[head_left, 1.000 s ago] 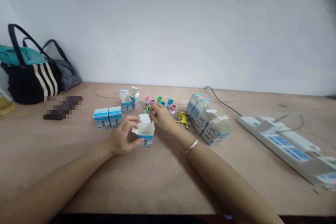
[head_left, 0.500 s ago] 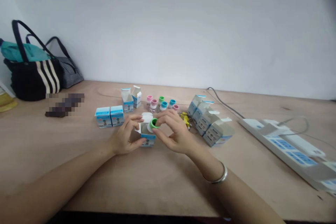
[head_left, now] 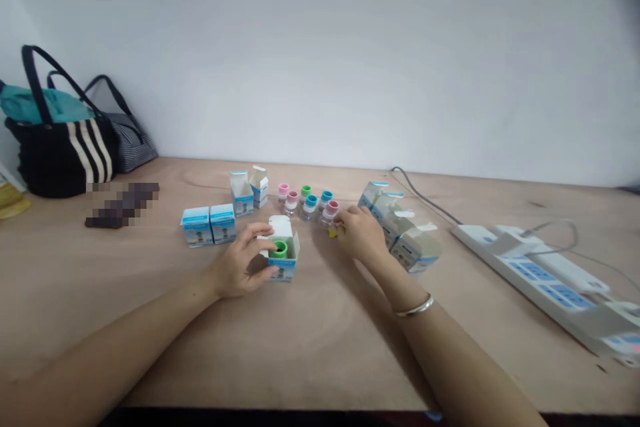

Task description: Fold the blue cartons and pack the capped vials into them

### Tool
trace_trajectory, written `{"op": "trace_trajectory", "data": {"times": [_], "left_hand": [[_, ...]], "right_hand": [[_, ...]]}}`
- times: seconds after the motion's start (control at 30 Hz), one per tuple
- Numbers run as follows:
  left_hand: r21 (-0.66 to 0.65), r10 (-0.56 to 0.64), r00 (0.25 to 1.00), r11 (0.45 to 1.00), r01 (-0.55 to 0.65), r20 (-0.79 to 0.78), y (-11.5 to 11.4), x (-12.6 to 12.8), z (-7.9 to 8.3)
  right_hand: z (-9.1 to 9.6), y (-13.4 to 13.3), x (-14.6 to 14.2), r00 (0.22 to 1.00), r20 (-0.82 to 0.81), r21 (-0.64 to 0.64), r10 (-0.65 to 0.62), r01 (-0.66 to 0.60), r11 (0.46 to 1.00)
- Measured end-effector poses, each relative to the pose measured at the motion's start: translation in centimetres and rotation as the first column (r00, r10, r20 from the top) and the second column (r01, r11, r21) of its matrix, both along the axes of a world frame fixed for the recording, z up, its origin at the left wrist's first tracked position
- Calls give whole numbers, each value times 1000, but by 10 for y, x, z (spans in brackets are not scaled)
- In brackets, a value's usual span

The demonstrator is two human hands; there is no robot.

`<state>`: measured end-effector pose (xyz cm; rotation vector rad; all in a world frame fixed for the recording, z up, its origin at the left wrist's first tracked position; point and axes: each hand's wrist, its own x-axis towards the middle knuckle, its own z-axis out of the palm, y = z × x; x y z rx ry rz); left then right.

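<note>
My left hand [head_left: 243, 261] grips the side of a small blue-and-white carton [head_left: 283, 270] standing upright with its flaps up. Inside that carton sits a bottle with a green rim [head_left: 279, 249]. Further right, my right hand [head_left: 361, 232] has its fingers pinched together over a small yellow piece [head_left: 333, 233]; the fingertips are partly hidden. Just beyond it stand several small clear bottles with coloured rims, among them a pink-rimmed bottle [head_left: 330, 212] and a blue-rimmed bottle [head_left: 310, 207].
Two closed cartons [head_left: 209, 227] stand left, with two opened cartons [head_left: 243, 195] behind them. A row of opened cartons [head_left: 415, 247] lies right of my right hand. A white power strip [head_left: 540, 283] with cables is far right. Bags [head_left: 60, 147] and a dark blurred object [head_left: 123, 205] are far left.
My right hand has let go of the green-rimmed bottle, which now sits down inside the carton, and has moved right to the yellow pieces. My left hand stays on the carton.
</note>
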<state>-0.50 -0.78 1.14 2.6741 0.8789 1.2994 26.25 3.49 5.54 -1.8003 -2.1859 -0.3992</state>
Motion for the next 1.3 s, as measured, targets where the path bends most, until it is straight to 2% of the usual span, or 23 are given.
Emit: {"op": "trace_trajectory", "data": {"times": [0.07,0.13,0.43,0.67,0.73,0.77,0.8,0.83,0.9,0.97,1.0,1.07,1.17,1.3], "left_hand": [[-4,-14,1000,1000,14,8,0,0,0],[-1,-24,1000,1000,24,14,0,0,-1],[-8,-2,1000,1000,2,14,-2,1,1],[-32,-4,1000,999,4,21,-3,1,1],[-23,-26,999,999,27,23,-2,1,0],[-20,-32,999,999,32,22,-1,1,0],[-20,-31,999,999,31,23,0,1,-1],[-20,-29,999,999,29,24,0,0,-1],[-21,-30,999,999,30,25,1,0,-2],[-25,-36,999,999,37,21,1,0,-2],[-28,-38,999,999,38,17,1,0,-2],[-32,-35,999,999,35,8,1,0,-1],[-31,-36,999,999,36,7,0,-1,-1],[-28,-43,999,999,44,17,0,-1,-2]], "right_hand": [[-1,2,5,986,159,-82,-56,70,994],[-3,1,5,973,216,-103,-79,103,989],[-7,3,5,974,221,-130,-45,75,989],[-10,3,7,984,143,-212,110,-78,974],[-8,1,6,979,30,-207,199,-189,960],[-6,0,4,962,-84,-187,260,-272,944],[-4,-3,1,916,-233,-150,327,-366,918],[-2,-6,-3,832,-397,-94,388,-457,884],[3,-15,-14,594,-663,47,456,-574,817],[6,-27,-30,396,-782,175,481,-602,779],[7,-33,-38,350,-794,212,497,-605,767],[5,-43,-52,355,-780,218,516,-618,755],[-1,-51,-63,455,-732,156,507,-612,775],[-5,-52,-59,553,-684,116,475,-560,820]]}}
